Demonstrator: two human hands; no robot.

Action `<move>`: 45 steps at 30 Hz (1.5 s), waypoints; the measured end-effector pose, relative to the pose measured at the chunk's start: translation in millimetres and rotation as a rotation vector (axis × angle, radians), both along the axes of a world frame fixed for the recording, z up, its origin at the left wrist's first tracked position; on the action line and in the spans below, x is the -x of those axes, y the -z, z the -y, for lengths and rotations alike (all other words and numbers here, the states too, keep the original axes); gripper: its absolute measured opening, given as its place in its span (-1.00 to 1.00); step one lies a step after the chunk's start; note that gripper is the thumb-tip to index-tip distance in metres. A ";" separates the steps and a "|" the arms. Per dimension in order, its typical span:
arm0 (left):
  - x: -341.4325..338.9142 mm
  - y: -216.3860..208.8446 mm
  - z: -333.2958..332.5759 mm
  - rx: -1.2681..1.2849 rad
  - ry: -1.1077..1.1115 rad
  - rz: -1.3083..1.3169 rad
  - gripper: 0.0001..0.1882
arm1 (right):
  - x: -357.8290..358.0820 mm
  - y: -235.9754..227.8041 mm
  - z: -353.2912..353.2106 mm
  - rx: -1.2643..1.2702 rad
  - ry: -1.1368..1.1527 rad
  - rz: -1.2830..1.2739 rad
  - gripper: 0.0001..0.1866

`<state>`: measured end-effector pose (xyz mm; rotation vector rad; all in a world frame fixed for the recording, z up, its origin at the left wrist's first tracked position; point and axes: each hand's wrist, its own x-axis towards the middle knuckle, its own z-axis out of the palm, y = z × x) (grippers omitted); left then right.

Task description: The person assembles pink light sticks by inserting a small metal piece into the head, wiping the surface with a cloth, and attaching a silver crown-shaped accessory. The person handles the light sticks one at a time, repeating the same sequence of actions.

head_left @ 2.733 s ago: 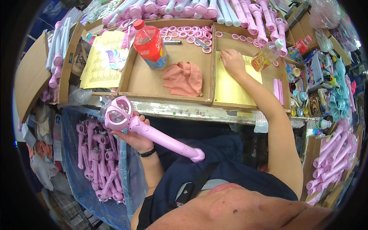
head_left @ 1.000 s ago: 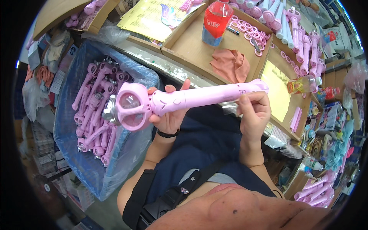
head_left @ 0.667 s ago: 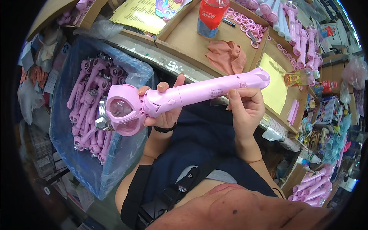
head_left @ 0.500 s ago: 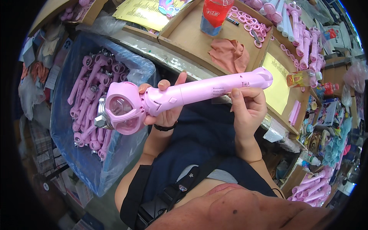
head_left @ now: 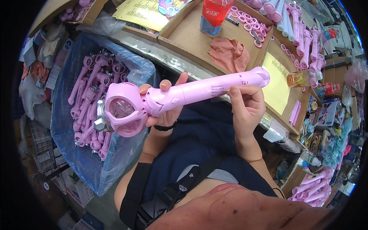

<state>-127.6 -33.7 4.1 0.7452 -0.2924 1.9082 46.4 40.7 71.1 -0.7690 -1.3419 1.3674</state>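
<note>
"While that blue plastic bag (head_left: 103, 180) bulges with wands (head_left: 95, 71), what's hiding its right edge?"
"One pink wand (head_left: 207, 89), held crosswise: left hand (head_left: 168, 113), palm up, grasping its neck; crumpled cloth (head_left: 229, 55) beyond; right hand (head_left: 248, 111), thumb uppermost, pinching clear film (head_left: 219, 99) at its handle."

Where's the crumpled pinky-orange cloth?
In the head view, the cloth lies in the cardboard tray, up and right of centre, just below the red-labelled bottle and above the pink wand.
</note>
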 end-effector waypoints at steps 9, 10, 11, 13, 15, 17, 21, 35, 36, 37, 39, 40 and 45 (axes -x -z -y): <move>0.3 -0.7 -0.6 0.015 0.000 0.000 -0.28 | -0.5 3.4 -2.3 -0.001 0.002 -0.012 -0.85; 0.4 -0.9 -0.6 0.012 0.001 -0.002 -0.28 | -0.7 3.6 -2.5 0.001 -0.001 -0.013 -0.85; 0.4 -1.0 -0.7 0.009 0.001 -0.004 -0.28 | -0.9 4.1 -2.7 0.002 -0.004 -0.015 -0.85; 0.4 -1.4 -0.6 0.017 0.002 -0.006 -0.28 | -1.2 4.8 -2.9 0.006 -0.008 -0.014 -0.85; 0.3 -1.5 -0.6 0.023 0.001 -0.006 -0.28 | -1.4 5.5 -2.9 0.008 -0.009 -0.011 -0.85; 0.0 -1.3 -0.7 0.027 -0.004 -0.004 -0.27 | -1.4 6.4 -2.8 0.003 -0.005 -0.012 -0.85; -0.2 -1.2 -0.8 0.025 -0.021 -0.019 -0.26 | -0.8 8.0 -3.5 0.009 0.002 -0.013 -0.85; 9.5 1.8 6.3 0.031 -0.089 -0.116 -0.25 | -10.8 18.8 -31.4 -0.322 0.366 0.606 -0.22; 17.1 -0.4 6.9 0.024 -0.072 -0.141 -0.25 | -19.1 15.4 -43.2 -0.508 0.389 0.682 -0.25; 24.9 -3.4 7.6 -0.004 -0.052 -0.168 -0.24 | -26.7 12.4 -53.5 -0.710 0.411 0.733 -0.27; 43.7 -11.1 1.4 -0.080 0.039 -0.264 -0.17 | -44.6 5.3 -65.2 -0.720 -0.124 0.672 -0.32; 53.2 -16.1 -5.2 -0.074 0.055 -0.300 -0.15 | -47.9 5.1 -66.6 -0.569 -0.372 0.702 -0.35; 52.3 -40.4 -34.0 0.417 -0.192 -0.240 -0.21 | -18.8 24.3 -43.9 -0.551 -0.393 0.579 -0.52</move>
